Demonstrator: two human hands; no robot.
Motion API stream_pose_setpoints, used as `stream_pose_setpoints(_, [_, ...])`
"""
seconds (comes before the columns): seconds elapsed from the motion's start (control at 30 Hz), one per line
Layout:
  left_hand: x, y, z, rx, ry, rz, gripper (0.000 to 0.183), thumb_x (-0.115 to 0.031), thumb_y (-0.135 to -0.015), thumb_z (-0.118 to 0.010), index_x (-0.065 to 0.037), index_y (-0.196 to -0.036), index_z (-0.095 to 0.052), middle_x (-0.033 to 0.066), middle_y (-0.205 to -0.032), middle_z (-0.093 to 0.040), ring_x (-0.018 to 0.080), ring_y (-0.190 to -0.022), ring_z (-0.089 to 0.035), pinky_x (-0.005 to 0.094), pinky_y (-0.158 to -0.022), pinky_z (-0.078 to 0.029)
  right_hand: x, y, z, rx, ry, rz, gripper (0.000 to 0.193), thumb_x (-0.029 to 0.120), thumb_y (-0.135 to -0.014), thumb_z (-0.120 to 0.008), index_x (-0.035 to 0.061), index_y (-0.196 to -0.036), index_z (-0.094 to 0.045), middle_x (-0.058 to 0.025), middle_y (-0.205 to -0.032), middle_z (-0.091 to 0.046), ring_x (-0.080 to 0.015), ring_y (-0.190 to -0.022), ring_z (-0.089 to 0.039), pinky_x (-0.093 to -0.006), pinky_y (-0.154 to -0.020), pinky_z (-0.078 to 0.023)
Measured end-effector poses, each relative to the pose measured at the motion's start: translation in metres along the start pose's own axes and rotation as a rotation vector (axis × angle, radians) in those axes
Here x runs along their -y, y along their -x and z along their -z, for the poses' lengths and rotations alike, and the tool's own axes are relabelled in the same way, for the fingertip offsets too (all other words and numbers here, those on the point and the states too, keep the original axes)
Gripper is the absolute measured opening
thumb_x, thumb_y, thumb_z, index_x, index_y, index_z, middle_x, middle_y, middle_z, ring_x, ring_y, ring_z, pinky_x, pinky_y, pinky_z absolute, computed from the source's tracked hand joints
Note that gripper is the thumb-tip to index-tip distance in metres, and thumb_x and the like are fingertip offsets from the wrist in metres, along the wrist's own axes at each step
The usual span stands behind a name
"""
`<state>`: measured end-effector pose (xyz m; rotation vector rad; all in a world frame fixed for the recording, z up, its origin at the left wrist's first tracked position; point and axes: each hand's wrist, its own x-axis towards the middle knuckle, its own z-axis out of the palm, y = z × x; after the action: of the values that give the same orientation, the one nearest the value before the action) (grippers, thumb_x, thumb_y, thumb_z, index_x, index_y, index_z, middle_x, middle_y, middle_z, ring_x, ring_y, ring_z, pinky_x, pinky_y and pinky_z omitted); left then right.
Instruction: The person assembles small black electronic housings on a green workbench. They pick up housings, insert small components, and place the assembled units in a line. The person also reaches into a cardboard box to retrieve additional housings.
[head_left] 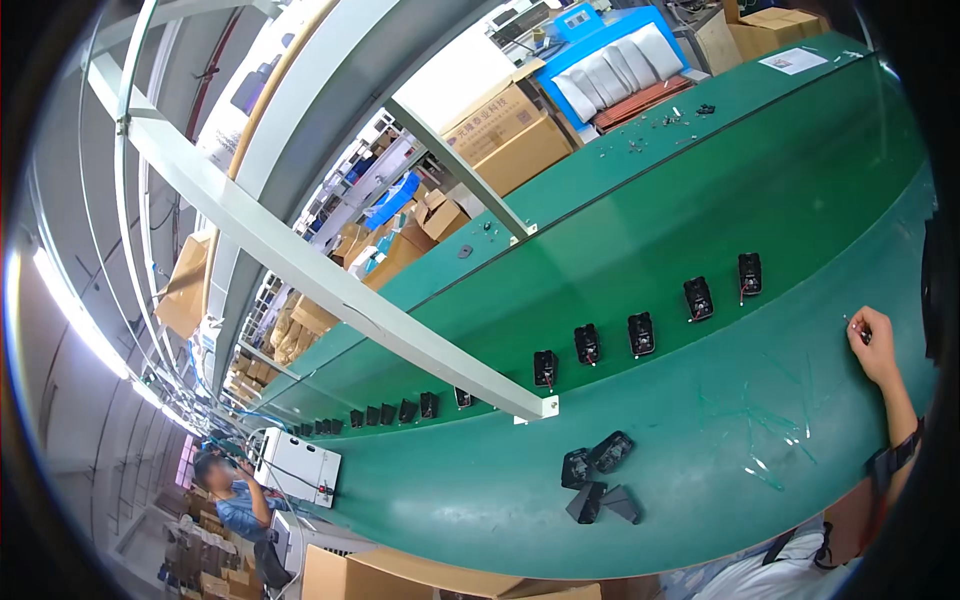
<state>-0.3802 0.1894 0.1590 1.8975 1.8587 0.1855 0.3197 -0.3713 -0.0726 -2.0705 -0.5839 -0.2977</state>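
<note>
At the far right my right hand [875,348] is over the green work surface [450,490], its fingers curled together on a small dark thing too tiny to name. A dark band circles that forearm. My left hand is not in view. Nearest on the surface are loose, thin see-through strips [770,425], some with whitish ends. Further left several black plastic housings [590,470] lie in a loose group. Beyond the hand, open black casings with thin red and white wires, such as this casing [698,298], stand spaced in a row on a green belt [600,280].
A pale metal frame bar [360,320] slants across the bench. Behind the belt, a green ledge [650,135] holds scattered small parts and a white sheet [793,61]. A blue bin [610,60] and cartons [510,130] stand beyond. At far left another person [240,500] is near a white machine [298,465].
</note>
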Motion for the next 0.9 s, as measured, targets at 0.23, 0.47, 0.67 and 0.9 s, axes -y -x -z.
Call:
stream_pose_setpoints(0.23, [0.013, 0.009, -0.001, 0.016, -0.008, 0.026, 0.047, -0.008, -0.083, -0.069, -0.001, -0.127, -0.054, 0.011, -0.116, -0.063, 0.0221, -0.101, -0.06, 0.0334, -0.086, -0.05, -0.004, -0.001, -0.002, -0.009, 0.019, 0.021, 0.009, 0.001, -0.076, -0.058, -0.0015, -0.074, -0.05, -0.0082, -0.065, -0.049, -0.0165, -0.061, -0.049, -0.0295, -0.059, -0.039])
stream_pose_setpoints(0.47, [0.058, 0.036, -0.055, 0.125, -0.021, 0.082, 0.049, -0.006, -0.082, -0.069, -0.001, -0.128, -0.054, 0.0102, -0.118, -0.062, 0.0217, -0.104, -0.059, 0.0334, -0.088, -0.049, -0.005, -0.001, -0.006, 0.013, 0.029, 0.015, 0.009, 0.001, -0.078, -0.057, -0.0008, -0.074, -0.049, -0.0069, -0.065, -0.046, -0.0155, -0.061, -0.046, -0.0294, -0.058, -0.037])
stream_pose_setpoints(0.67, [0.126, 0.089, -0.153, 0.402, -0.033, 0.122, 0.05, -0.005, -0.081, -0.07, -0.002, -0.129, -0.054, 0.0095, -0.119, -0.062, 0.0214, -0.106, -0.059, 0.0334, -0.09, -0.048, -0.035, 0.0, -0.013, 0.001, 0.029, 0.049, 0.013, 0.003, -0.082, -0.056, 0.0001, -0.075, -0.046, -0.0045, -0.066, -0.042, -0.0137, -0.063, -0.042, -0.0291, -0.059, -0.034])
stream_pose_setpoints(0.9, [0.197, 0.131, -0.226, 0.704, -0.004, 0.098, 0.052, -0.003, -0.08, -0.07, -0.002, -0.13, -0.054, 0.0086, -0.121, -0.061, 0.021, -0.109, -0.058, 0.0334, -0.092, -0.048, -0.04, 0.002, -0.011, 0.03, 0.06, 0.063, 0.014, 0.003, -0.089, -0.054, 0.0019, -0.079, -0.045, -0.001, -0.07, -0.038, -0.0094, -0.064, -0.036, -0.0262, -0.057, -0.03])
